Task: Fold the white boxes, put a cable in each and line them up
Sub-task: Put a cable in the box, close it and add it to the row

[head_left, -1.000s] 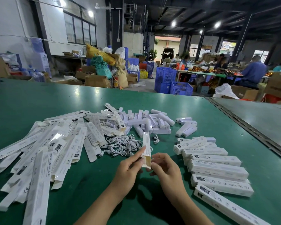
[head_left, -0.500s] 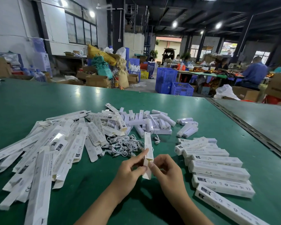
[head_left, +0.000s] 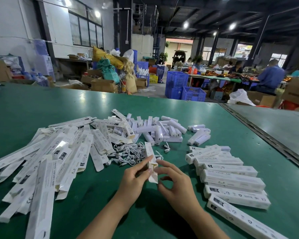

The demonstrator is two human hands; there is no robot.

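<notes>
One box [head_left: 150, 156] is held over the green table [head_left: 41, 109] between both hands, its length pointing away from the person and its near end open, with a flap hanging down. The left hand [head_left: 134, 178] grips it from the left, forefinger laid straight along its side. The right hand [head_left: 175, 184] has its fingers curled, and the forefinger and thumb pinch the open near end. Whether the flap touches the table cannot be told.

Just behind the box lies a tangle of white cables [head_left: 128, 156], with one more cable [head_left: 167, 147] lying apart to the right. To the left, many flat boxes [head_left: 62, 152] spread in a loose fan, overlapping one another. To the right, closed boxes [head_left: 231, 178] lie side by side in a row that runs toward the person, some stacked on others. Farther back sits a heap of short white sticks [head_left: 162, 131], with a few more [head_left: 198, 137] near it on the right.
</notes>
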